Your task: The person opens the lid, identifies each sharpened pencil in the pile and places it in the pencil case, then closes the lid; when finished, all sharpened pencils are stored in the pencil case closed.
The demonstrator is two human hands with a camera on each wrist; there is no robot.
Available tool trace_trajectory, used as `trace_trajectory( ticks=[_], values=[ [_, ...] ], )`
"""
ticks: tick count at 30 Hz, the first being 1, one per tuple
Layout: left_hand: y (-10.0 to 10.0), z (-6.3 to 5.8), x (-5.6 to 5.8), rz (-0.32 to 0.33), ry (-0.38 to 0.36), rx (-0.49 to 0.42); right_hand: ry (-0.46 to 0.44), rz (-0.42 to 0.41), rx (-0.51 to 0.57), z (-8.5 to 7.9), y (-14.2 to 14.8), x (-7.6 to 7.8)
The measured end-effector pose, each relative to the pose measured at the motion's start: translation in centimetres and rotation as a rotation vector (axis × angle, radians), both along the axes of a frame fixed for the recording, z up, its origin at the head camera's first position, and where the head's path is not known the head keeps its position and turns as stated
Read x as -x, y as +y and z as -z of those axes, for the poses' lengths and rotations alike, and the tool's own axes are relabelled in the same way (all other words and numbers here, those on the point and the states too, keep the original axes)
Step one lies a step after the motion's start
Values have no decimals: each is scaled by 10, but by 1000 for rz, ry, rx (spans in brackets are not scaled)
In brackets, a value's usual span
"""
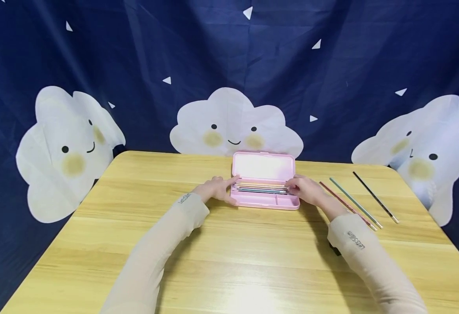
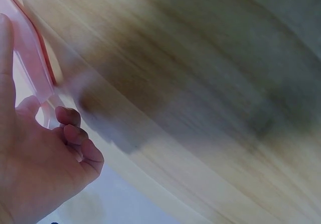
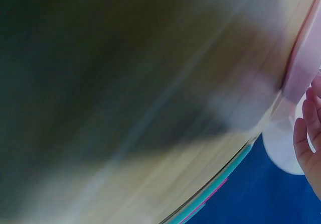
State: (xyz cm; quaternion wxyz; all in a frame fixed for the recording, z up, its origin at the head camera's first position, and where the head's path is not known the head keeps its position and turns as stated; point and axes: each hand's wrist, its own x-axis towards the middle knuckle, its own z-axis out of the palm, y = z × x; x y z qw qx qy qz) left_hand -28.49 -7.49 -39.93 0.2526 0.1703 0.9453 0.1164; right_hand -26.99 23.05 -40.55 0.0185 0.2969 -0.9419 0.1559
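Note:
A pink pencil case (image 1: 261,200) lies with its lid (image 1: 263,165) raised, near the far edge of the table. Several pencils (image 1: 258,190) lie lengthwise in its back compartment. At the case's left end is my left hand (image 1: 217,189), thumb and index finger spread straight against it; the other fingers are loosely bent in the left wrist view. My right hand (image 1: 306,190) reaches over the right end, bent fingertips pinching a pencil by its end among the others. The right wrist view shows only some of that hand's fingers (image 3: 302,139); their tips at the pencils are hidden there.
To the right of the case, a red pencil (image 1: 347,205), a green pencil (image 1: 355,202) and a black pencil (image 1: 375,196) lie slanted on the wooden table (image 1: 229,261). Behind the table hangs a dark blue cloth (image 1: 229,52) with white clouds.

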Motion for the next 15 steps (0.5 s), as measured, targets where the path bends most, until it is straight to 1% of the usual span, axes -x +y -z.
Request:
trace_trajectory(
  ticks=[9,15],
  values=[
    [0,0,0,2,5,-2,28,22,27,-1,23,-6],
    [0,1,0,21,19,6,56,25,51,0,40,-11]
  ],
)
